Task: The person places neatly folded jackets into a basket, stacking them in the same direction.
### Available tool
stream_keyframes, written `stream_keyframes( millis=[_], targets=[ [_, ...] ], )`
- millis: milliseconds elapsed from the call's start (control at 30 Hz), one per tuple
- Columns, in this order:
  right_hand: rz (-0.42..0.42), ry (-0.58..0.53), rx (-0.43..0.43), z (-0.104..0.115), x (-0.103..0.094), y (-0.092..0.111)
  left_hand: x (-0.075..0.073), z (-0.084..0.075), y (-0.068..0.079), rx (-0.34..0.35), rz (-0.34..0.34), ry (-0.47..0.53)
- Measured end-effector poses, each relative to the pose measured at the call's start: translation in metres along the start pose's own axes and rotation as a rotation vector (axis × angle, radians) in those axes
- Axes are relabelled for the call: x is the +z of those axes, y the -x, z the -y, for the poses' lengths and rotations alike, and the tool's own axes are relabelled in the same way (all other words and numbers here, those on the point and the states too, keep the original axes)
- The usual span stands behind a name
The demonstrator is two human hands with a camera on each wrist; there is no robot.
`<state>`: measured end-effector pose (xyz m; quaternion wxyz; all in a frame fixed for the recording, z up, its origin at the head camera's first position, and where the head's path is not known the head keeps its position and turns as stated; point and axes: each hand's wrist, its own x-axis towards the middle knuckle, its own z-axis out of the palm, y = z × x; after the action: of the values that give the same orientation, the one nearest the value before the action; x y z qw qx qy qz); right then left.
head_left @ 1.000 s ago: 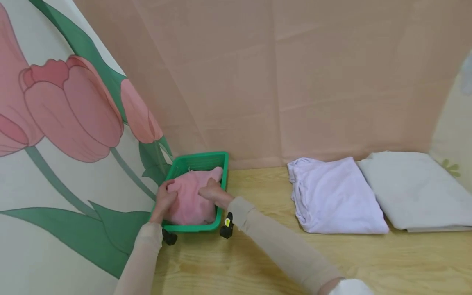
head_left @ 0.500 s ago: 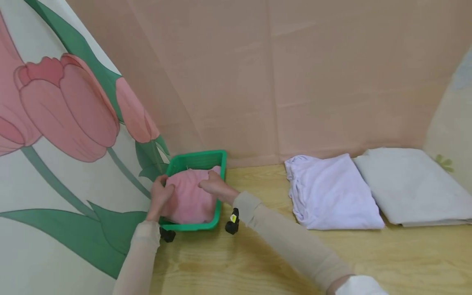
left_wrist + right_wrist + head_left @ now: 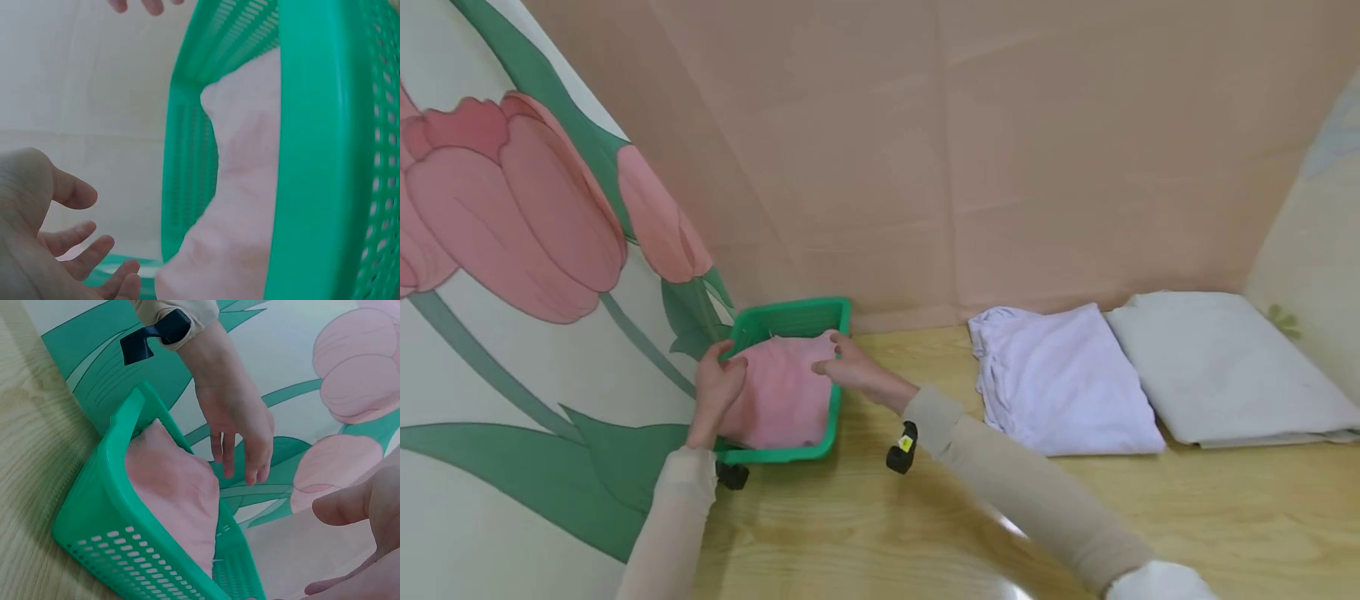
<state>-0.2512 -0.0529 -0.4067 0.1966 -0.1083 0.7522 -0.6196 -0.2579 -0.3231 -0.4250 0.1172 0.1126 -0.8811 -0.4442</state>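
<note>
A pink cloth [image 3: 778, 396] lies bunched inside a green plastic basket [image 3: 786, 455], which stands in the corner against the flowered panel. My left hand [image 3: 718, 387] is over the basket's left side, fingers loosely bent and nothing in them. In the left wrist view that hand [image 3: 37, 231] is apart from the cloth [image 3: 234, 187]. Over the right rim hovers my right hand [image 3: 861, 371], thumb and fingers spread. The right wrist view shows a gap between both hands and the cloth [image 3: 172, 481]; my right hand [image 3: 369, 531] is partly cut off there.
A folded lavender cloth [image 3: 1067, 383] lies on the wood-look surface [image 3: 865, 517], to the basket's right. Beside it is a folded grey-white cloth [image 3: 1228, 367]. A pinkish-tan sheet [image 3: 940, 167] hangs behind, and the tulip-printed panel [image 3: 587, 358] borders the left.
Both hands have let go of the pink cloth and lifted off it, the right hand drawing away to the right. The cloth stays in the basket, and the head view has shifted slightly.
</note>
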Motion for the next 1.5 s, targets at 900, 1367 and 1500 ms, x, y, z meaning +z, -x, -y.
stream_keyframes(
  millis=[900,1367,1500],
  targets=[
    [-0.025,0.119,-0.063,-0.020,-0.087,0.072,0.050,-0.058,0.045,0.185,0.204,0.120],
    [-0.197,0.144,-0.125,-0.049,-0.123,0.097,0.086,-0.077,0.067,0.264,0.251,0.208],
    [-0.223,0.174,-0.158,-0.056,-0.135,0.103,0.096,-0.082,0.074,0.247,0.250,0.236]
  ],
)
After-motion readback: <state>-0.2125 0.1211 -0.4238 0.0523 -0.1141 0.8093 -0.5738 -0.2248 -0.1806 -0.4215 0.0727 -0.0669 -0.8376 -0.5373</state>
